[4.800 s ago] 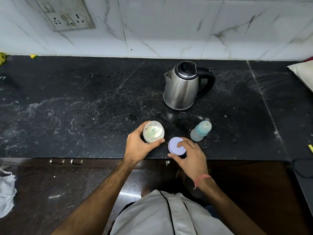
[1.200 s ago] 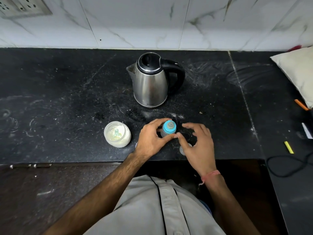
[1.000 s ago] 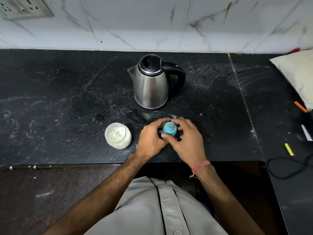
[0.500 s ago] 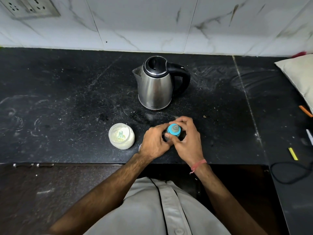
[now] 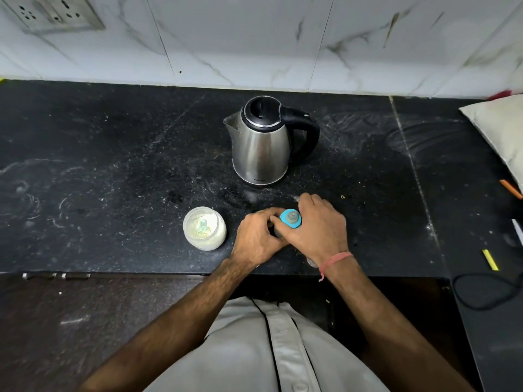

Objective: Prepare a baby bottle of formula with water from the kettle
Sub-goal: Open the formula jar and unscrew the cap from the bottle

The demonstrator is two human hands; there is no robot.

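Observation:
A small baby bottle (image 5: 290, 219) with a blue collar and a grey teat stands on the black counter near its front edge. My left hand (image 5: 256, 239) grips the bottle's body from the left. My right hand (image 5: 318, 227) wraps over its blue collar from the right. Both hands hide most of the bottle's body. An open jar of pale formula powder (image 5: 204, 228) with a scoop inside sits to the left of my hands. The steel kettle (image 5: 263, 142), lid shut and black handle pointing right, stands behind the bottle.
The black counter (image 5: 113, 165) runs to a marble-tiled wall. A wall socket (image 5: 53, 12) is at the upper left. A pale cushion (image 5: 501, 131) lies at the right, with a yellow stick (image 5: 490, 260) and a black cable (image 5: 486, 290) near it.
I have left the jar and its lid and taken up the bottle. Over the last second my right hand closed over the blue collar and has shifted round it.

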